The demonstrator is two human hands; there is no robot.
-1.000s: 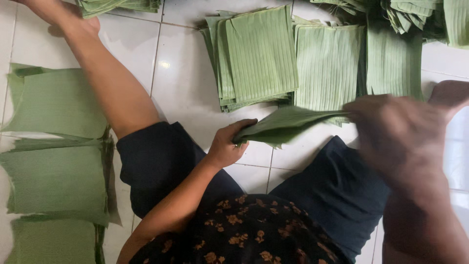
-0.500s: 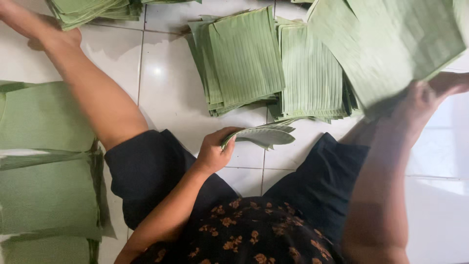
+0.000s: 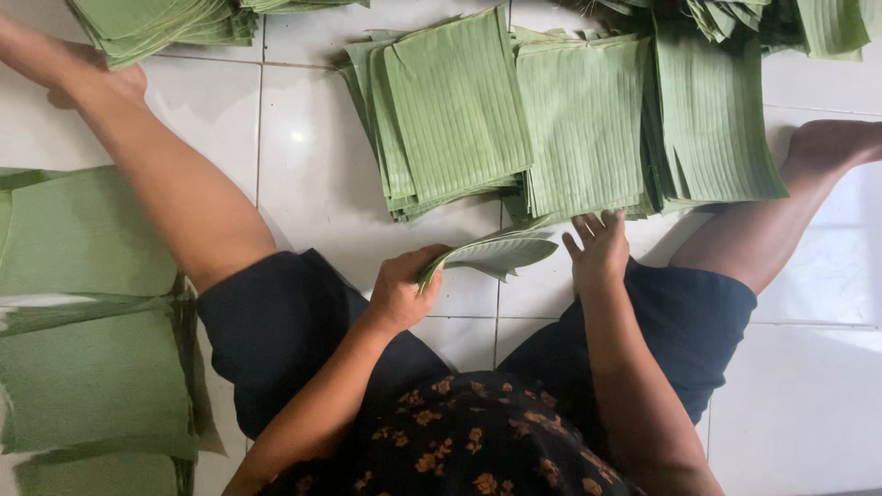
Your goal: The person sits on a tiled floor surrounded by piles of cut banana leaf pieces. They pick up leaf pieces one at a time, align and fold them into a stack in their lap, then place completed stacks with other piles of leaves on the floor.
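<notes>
On the white tiled floor, seen from the head camera, a person is sitting with legs spread, wearing dark shorts and a flowered top. The left hand is gripping a small bundle of folded banana leaf pieces by its near end, fingers curled around it, the bundle jutting out towards the right. The right hand is resting open, fingers spread and holding nothing, just beside the bundle's tip and at the near edge of the middle leaf stack. Half a second ago that hand was raised high on the right, carrying a large leaf sheet; it is now lowered and empty. Further stacks are lying to the left and right of the middle one, and flat leaf sheets are lying beyond the left leg.
</notes>
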